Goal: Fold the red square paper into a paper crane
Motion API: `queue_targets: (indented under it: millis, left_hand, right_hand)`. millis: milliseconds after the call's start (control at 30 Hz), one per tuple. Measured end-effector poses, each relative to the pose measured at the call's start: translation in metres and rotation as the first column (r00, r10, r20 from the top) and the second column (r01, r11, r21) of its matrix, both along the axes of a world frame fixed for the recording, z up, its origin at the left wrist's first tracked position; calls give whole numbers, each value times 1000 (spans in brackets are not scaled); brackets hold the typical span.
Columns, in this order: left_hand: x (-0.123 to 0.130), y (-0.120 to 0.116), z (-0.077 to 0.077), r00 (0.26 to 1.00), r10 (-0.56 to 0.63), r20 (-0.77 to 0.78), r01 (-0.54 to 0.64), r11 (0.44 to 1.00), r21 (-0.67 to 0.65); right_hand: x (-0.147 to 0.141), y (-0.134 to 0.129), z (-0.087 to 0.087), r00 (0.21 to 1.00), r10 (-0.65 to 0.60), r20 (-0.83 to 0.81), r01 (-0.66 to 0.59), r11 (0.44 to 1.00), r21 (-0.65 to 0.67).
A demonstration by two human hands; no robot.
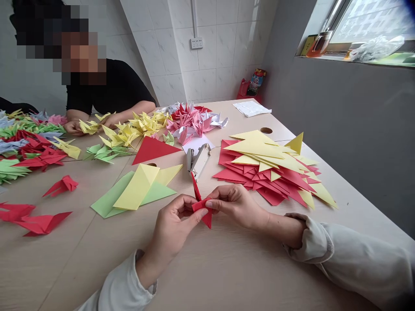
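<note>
A small folded red paper piece (202, 204) is pinched between both hands, low in the middle of the view, with one thin point up and another down. My left hand (177, 226) grips its left side, thumb on the front. On its right side, my right hand (236, 205) holds it between thumb and fingers. Just behind the piece stands a stapler (198, 162). Left of it lie green sheets (112, 194) with a yellow folded sheet (138, 188) on top, and a red triangle (154, 150) is farther back.
Red and yellow folded sheets (269, 166) are piled at the right. Many folded paper cranes (136, 129) cover the back left, and loose red ones (45, 222) lie nearer. Across the table a person in black (113, 86) handles yellow cranes. A white packet (252, 108) lies at the back.
</note>
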State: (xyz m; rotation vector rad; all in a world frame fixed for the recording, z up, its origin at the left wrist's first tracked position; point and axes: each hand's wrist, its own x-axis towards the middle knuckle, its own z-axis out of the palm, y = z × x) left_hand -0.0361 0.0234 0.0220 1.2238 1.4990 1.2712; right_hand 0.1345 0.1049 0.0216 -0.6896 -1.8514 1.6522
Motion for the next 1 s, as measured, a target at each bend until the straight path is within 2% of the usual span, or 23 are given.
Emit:
queue_targets:
  millis: [100,267,333,400,533,700,800,933,1000]
  left_hand:
    - [1,1,-3,997,-67,42,70,996,-61]
    - [1,3,-1,988,-65,143,77,994,-76]
    - [1,3,1,987,-73,141,82,995,-55]
    - [1,2,2,989,-87,115,92,995,-36]
    - [1,0,1,996,-79,29,79,997,-24]
    - [-1,2,-2,999,-48,18,48,998,-38]
    - [1,2,-1,995,-89,44,91,995,-42]
    - [4,1,0,959,-156,236,169,985,-36]
    - [4,1,-1,936,-154,317,179,982,-52]
  right_hand:
    - [-1,-2,3,999,-3,38,2,1000,25]
    - [-5,-5,8,998,-31,61,27,997,76]
    - [-5,-5,8,995,-73,73,60,985,164]
    - [-5,-6,7,987,-131,92,97,948,304]
    - [-5,-6,2,981,-179,78,105,823,558]
    - [-8,-6,-4,981,-176,77,75,721,689]
    - [-9,-7,-5,966,-242,87,76,592,803]
    - [-10,-5,-4,959,-273,69,42,380,924]
    - [-9,-4,-2,958,-266,104,-12,327,945]
